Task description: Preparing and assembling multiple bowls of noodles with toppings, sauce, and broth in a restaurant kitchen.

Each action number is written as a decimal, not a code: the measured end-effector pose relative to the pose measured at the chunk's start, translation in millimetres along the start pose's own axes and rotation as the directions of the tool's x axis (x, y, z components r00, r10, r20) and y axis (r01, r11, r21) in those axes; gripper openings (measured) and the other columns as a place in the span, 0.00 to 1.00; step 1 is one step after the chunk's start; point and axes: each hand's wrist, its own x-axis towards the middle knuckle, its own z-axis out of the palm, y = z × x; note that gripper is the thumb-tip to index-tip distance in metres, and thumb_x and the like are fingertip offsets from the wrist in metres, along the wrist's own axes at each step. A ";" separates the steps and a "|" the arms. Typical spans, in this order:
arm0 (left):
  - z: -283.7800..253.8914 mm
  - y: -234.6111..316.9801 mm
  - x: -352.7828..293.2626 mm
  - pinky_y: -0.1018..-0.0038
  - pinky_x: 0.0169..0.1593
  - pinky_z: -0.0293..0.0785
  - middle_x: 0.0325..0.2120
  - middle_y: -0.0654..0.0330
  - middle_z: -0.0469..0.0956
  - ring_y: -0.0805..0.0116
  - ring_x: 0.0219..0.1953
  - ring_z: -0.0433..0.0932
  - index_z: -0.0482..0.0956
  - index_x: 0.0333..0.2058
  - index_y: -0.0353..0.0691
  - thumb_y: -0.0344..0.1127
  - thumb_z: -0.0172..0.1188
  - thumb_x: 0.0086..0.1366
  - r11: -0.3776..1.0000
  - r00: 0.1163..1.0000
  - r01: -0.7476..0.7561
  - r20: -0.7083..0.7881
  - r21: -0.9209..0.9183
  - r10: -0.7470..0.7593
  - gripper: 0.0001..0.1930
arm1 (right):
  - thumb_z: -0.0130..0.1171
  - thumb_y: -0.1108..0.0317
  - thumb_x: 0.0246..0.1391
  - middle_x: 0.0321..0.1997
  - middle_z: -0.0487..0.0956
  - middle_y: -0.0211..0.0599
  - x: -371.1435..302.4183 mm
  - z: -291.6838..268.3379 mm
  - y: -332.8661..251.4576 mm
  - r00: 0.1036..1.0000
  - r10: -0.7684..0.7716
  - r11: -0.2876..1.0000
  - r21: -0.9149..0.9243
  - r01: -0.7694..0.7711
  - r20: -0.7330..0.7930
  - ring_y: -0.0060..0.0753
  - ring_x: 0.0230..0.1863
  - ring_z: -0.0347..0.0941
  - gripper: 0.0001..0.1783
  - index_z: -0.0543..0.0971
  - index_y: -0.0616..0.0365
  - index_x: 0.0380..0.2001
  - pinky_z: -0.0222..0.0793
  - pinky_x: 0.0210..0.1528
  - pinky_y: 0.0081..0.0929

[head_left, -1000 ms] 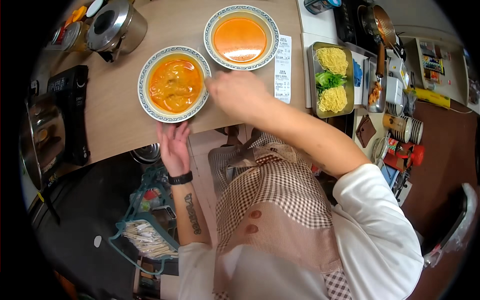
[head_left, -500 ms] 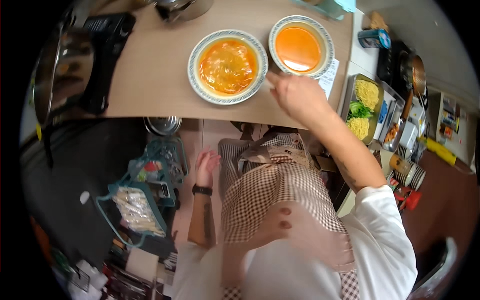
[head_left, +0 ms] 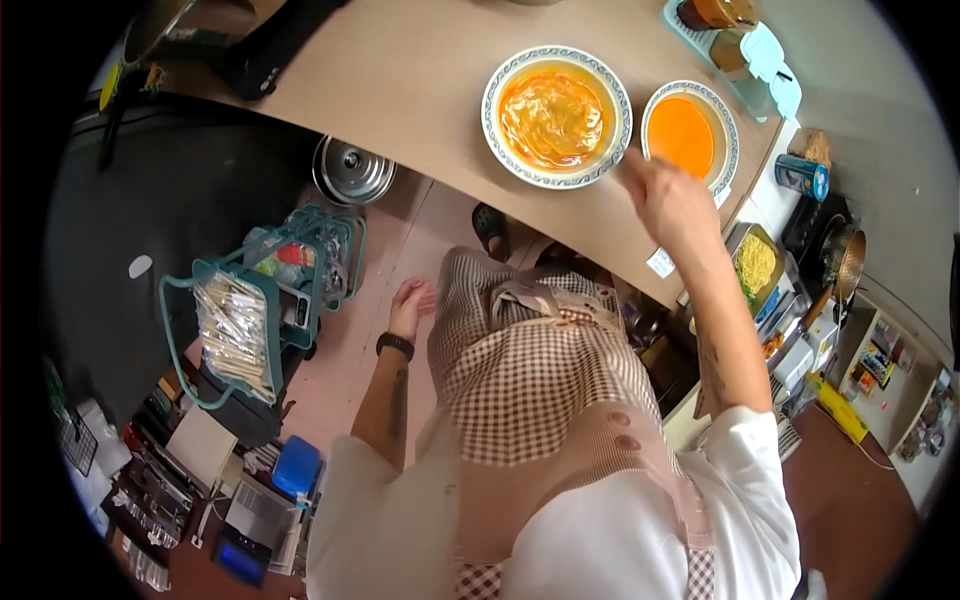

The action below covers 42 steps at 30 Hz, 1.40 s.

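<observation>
A patterned-rim bowl (head_left: 491,123) on the table contains a glossy orange-yellow mix with pale streaks. To its right stands a second bowl (head_left: 733,150) of smooth orange liquid. Reaching over the table's near edge, my right hand (head_left: 676,205) has its fingers bent, the tips beside the right edge of the first bowl. Those fingertips are blurred, so whether they touch or pinch the rim cannot be told. Down at my side, beside the checked apron (head_left: 545,390), my left hand (head_left: 411,303) hangs with loosely curled fingers and nothing in it.
A pale blue container (head_left: 765,60) stands beyond the bowls. Yellow noodles (head_left: 755,263) sit in a tray at the right, near a pan (head_left: 848,265). A black burner (head_left: 270,60) is at the far left. Below the table are a lidded pot (head_left: 354,170) and a teal cart (head_left: 268,330).
The view has turned and shifted, so the bowls appear farther right. My right hand stays by the first bowl's right edge. My left hand still hangs at my side.
</observation>
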 end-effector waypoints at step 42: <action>-19.5 -47.6 -5.6 0.71 0.44 0.75 0.47 0.56 0.78 0.65 0.41 0.80 0.74 0.56 0.40 0.40 0.59 0.66 0.997 0.984 0.077 -0.162 -0.021 -0.079 0.22 | 0.54 0.62 0.59 0.39 0.82 0.49 -9.0 -6.2 9.6 0.999 0.024 1.000 0.005 -0.024 0.025 0.52 0.41 0.79 0.15 0.79 0.52 0.47 0.75 0.44 0.45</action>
